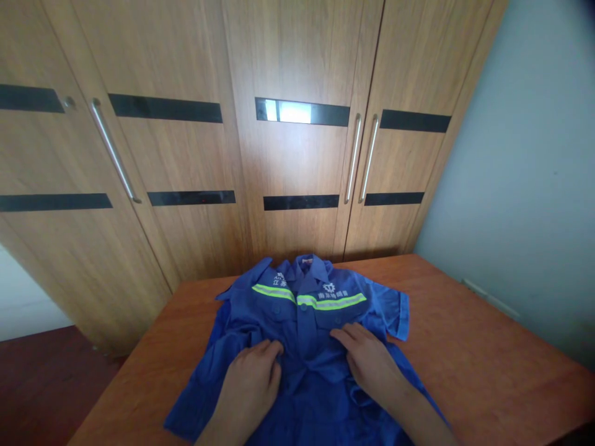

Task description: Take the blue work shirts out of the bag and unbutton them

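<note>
A blue short-sleeved work shirt (302,331) lies front up, its collar pointing away from me. A yellow-green reflective stripe crosses the chest, with white lettering above it. My left hand (253,378) is on the left front below the chest pocket, its fingers curled into the cloth. On the right front, my right hand (369,359) has bent fingers on the fabric below the other pocket. Both hands appear to grip the shirt, though the fingertips are partly hidden. Cloth is bunched and wrinkled between them. The right sleeve spreads outward, and the left side lies in folds.
Under the shirt is a reddish-brown wooden table (469,353). A wooden wardrobe (297,161) with metal handles and dark strips stands right behind it. A pale wall (525,186) borders the right side. Dark red floor (60,371) shows at lower left.
</note>
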Motion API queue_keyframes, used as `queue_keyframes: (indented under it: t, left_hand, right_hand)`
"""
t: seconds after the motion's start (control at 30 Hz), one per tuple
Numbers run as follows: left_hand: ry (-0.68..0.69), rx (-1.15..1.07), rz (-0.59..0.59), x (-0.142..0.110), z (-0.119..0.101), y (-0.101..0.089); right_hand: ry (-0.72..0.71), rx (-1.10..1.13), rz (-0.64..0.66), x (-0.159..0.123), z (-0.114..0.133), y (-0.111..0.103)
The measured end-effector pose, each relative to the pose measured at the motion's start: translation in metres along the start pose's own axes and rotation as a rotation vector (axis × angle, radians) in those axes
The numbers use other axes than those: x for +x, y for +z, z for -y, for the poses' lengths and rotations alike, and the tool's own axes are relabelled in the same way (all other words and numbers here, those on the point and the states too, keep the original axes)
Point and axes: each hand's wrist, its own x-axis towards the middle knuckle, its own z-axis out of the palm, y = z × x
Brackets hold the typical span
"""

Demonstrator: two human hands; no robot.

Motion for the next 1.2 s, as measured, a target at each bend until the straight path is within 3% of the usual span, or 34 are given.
queue_keyframes:
  t: [0.07,0.17,0.3,0.43,0.63,0.83,1.03,1.2]
  left_hand:
    - [0.053,0.147,-0.05,0.001,-0.012,-0.004]
    - [0.108,0.192,-0.057,0.004,-0.03,-0.011]
    - [0.118,0.129,0.045,0.009,-0.043,-0.01]
    - [0.117,0.036,0.044,0.013,-0.045,-0.004]
    - [0.092,-0.196,-0.076,0.017,-0.03,0.011]
    - [0.041,-0.236,-0.125,0.016,-0.017,0.028]
    - [0.036,-0.322,-0.129,0.018,-0.021,0.024]
    - [0.009,-0.387,-0.152,0.018,-0.023,0.022]
  right_hand:
    - [-0.038,-0.05,-0.064,0.0,0.014,-0.01]
    - [-0.122,-0.001,-0.13,0.001,0.041,-0.023]
    - [-0.185,-0.019,-0.055,0.006,0.06,-0.013]
    - [-0.108,-0.121,-0.047,0.013,0.054,0.007]
    - [0.048,0.072,-0.128,0.019,0.045,0.005]
    - [0.02,0.259,-0.113,0.022,0.048,0.008]
    - [0.068,0.253,-0.208,0.026,0.043,0.031]
    - [0.021,0.22,-0.186,0.027,0.045,0.031]
